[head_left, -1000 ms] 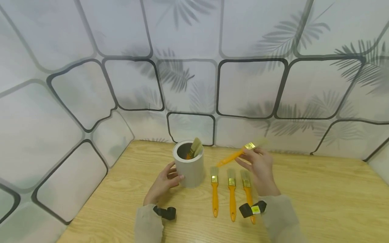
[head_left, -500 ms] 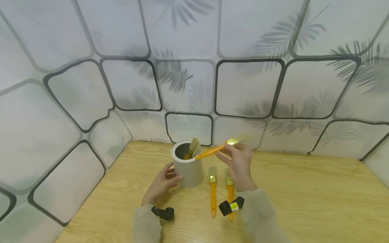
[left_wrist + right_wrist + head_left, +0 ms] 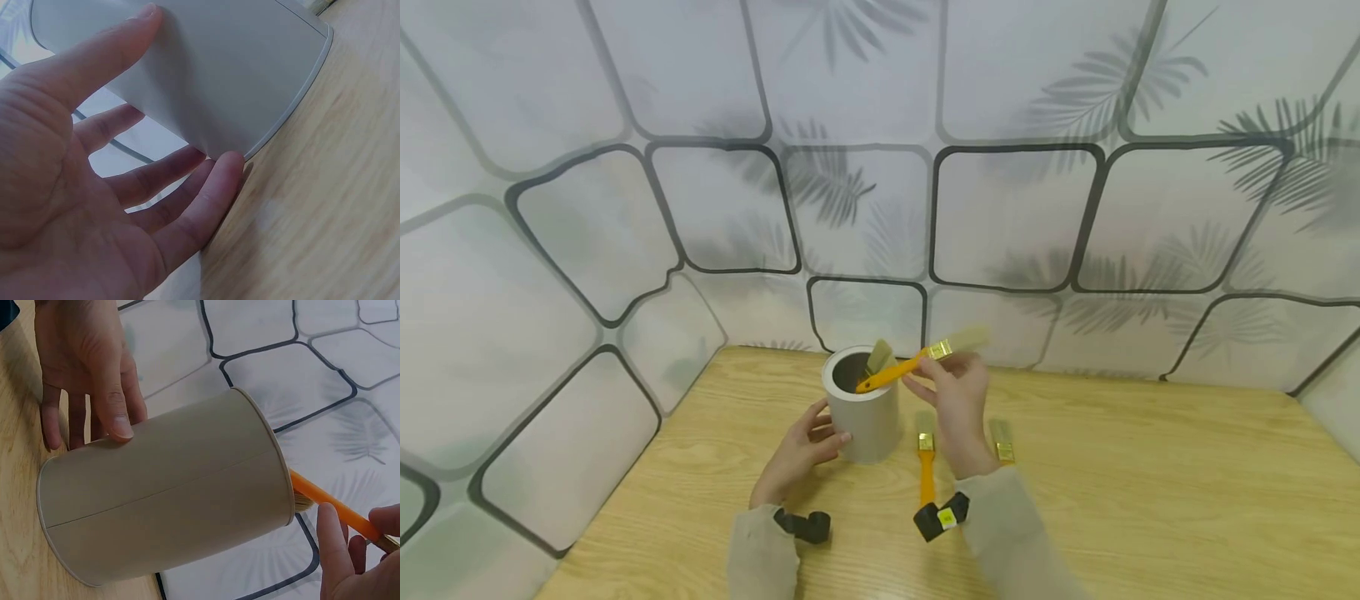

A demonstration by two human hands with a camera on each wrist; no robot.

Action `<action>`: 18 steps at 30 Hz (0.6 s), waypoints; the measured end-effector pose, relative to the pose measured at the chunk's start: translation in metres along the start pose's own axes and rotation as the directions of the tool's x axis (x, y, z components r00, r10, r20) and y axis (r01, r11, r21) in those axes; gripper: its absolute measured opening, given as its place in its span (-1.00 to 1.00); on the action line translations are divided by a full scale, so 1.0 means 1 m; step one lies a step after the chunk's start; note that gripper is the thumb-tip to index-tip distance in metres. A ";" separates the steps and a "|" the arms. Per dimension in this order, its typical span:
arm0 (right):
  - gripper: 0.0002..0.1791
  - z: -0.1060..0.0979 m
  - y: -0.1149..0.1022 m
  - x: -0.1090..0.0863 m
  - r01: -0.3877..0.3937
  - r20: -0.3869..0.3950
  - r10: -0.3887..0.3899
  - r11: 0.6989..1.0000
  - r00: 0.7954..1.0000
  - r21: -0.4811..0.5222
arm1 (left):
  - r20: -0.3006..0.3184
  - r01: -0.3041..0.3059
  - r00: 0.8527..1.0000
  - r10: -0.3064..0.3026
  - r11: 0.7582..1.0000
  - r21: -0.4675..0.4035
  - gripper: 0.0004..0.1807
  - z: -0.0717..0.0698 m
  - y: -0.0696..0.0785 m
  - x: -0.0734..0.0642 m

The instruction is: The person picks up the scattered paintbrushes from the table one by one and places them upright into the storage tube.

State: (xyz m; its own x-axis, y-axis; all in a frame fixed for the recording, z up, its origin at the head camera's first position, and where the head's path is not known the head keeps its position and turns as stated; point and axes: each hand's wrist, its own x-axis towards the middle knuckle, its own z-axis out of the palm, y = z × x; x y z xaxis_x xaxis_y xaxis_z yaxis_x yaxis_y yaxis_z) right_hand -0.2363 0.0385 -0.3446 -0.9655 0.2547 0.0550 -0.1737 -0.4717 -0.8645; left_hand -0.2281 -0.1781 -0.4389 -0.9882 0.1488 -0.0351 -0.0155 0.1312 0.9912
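A grey cylindrical canister (image 3: 867,429) stands upright on the wooden table, with brush bristles (image 3: 878,355) poking above its rim. My left hand (image 3: 801,454) holds its left side, thumb (image 3: 128,40) against the front and fingertips around the back. In my right hand (image 3: 958,408), a flat paintbrush (image 3: 891,373) with an orange handle is pinched between thumb and fingers near its metal ferrule. The brush slants, bristles up to the right, and its handle end is over the canister's mouth. The right wrist view shows the handle (image 3: 337,503) passing behind the rim.
Right of the canister lie more orange-handled paintbrushes, one paintbrush (image 3: 927,467) beside it and another paintbrush (image 3: 1002,442) partly under my right sleeve (image 3: 1007,517). Patterned wall covering (image 3: 1015,225) rises behind the table (image 3: 1150,483).
My right hand has moved left with the paintbrush, bringing the handle end from right of the canister to over its mouth. The left hand stays on the canister.
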 end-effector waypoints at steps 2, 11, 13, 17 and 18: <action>-0.79 0.002 0.003 -0.002 0.003 0.020 -0.002 1.000 1.000 -0.024 | -0.002 0.003 1.000 -0.003 1.000 0.000 -0.18 0.000 0.000 0.000; -0.75 0.003 0.012 -0.010 0.059 0.189 -0.007 0.961 0.982 -0.272 | 0.017 -0.012 1.000 0.012 1.000 0.012 -0.18 -0.001 0.002 -0.003; -0.74 0.000 0.012 -0.010 0.087 0.224 -0.010 0.937 0.975 -0.337 | 0.014 -0.013 1.000 0.013 1.000 0.012 -0.19 0.000 0.002 -0.002; -0.75 -0.011 0.009 -0.008 0.093 0.247 0.009 0.914 0.969 -0.395 | 0.005 -0.013 1.000 0.013 1.000 0.012 -0.20 0.000 0.001 0.000; -0.76 -0.015 0.008 -0.007 0.077 0.241 0.022 0.916 0.970 -0.393 | 0.001 -0.010 1.000 0.010 1.000 0.007 -0.19 0.000 0.001 0.001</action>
State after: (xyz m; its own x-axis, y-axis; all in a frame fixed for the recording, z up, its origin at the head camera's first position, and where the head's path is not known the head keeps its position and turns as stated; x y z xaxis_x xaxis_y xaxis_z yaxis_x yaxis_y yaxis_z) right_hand -0.2281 0.0458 -0.3593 -0.9874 0.0329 0.1550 -0.1572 -0.0811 -0.9842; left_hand -0.2287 -0.1776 -0.4380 -0.9881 0.1514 -0.0257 -0.0048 0.1369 0.9906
